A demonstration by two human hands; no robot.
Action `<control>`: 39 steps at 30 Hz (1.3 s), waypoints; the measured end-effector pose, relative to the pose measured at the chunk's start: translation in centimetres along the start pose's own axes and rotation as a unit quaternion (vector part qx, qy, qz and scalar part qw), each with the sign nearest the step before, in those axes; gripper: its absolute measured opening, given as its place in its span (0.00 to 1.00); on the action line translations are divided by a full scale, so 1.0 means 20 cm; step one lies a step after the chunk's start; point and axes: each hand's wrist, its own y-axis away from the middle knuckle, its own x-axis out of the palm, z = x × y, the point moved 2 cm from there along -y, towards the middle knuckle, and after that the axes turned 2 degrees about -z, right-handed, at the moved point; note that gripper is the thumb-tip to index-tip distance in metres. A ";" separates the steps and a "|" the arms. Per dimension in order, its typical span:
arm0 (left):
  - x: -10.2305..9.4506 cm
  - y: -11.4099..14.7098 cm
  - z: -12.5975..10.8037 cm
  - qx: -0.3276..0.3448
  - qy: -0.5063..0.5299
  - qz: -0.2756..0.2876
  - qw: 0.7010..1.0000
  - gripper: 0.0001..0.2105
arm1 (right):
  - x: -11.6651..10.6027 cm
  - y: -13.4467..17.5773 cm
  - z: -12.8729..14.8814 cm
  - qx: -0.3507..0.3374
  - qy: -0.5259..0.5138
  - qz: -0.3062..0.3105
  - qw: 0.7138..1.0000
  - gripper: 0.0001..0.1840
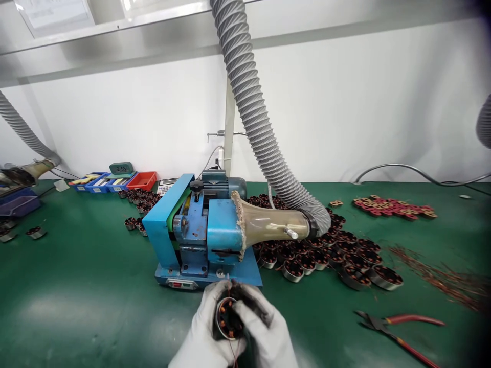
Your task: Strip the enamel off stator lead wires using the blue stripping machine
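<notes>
In front of the blue machine I hold a motor stator (224,325), a metal ring with copper windings inside and thin wire ends hanging below it. My left hand (205,329), in a white glove, is wrapped round the ring from the left. On the other side my right hand (266,324), gloved too and dark with dirt at the fingertips, has its thumb against the ring's edge and its fingers curled near the top. Whether those fingers also pinch a wire is hidden. The blue belt machine (224,220) stands just beyond both hands.
A grey ribbed hose (253,107) runs down to the machine's funnel (274,223). Many stators (293,270) crowd the green table behind and right. Red-handled cutters (383,325), copper wire scraps (441,276) and reddish rings (395,207) lie right. Small bins (141,180) stand back left.
</notes>
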 end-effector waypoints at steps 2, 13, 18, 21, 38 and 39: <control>-0.02 0.00 -0.01 -0.012 -0.015 -0.002 1.000 0.26 | -0.02 0.01 0.04 0.027 -0.079 -0.017 0.996 0.13; -0.04 0.03 -0.05 -0.106 0.125 0.010 0.986 0.25 | 0.04 0.05 0.22 -0.106 0.133 0.168 0.971 0.04; -0.02 0.09 -0.05 -0.163 0.125 -0.006 0.979 0.17 | 0.06 0.04 0.14 0.098 -0.169 0.045 0.980 0.13; -0.01 0.14 -0.11 -0.095 0.056 0.001 0.994 0.25 | 0.06 0.03 0.15 0.130 -0.232 0.041 0.963 0.12; 0.01 0.07 -0.15 0.249 -0.238 -0.029 0.938 0.22 | 0.01 0.00 0.19 -0.140 0.060 -0.090 0.984 0.06; 0.01 0.06 -0.15 0.232 -0.228 -0.023 0.945 0.21 | 0.01 0.02 0.17 -0.182 0.127 -0.066 0.973 0.06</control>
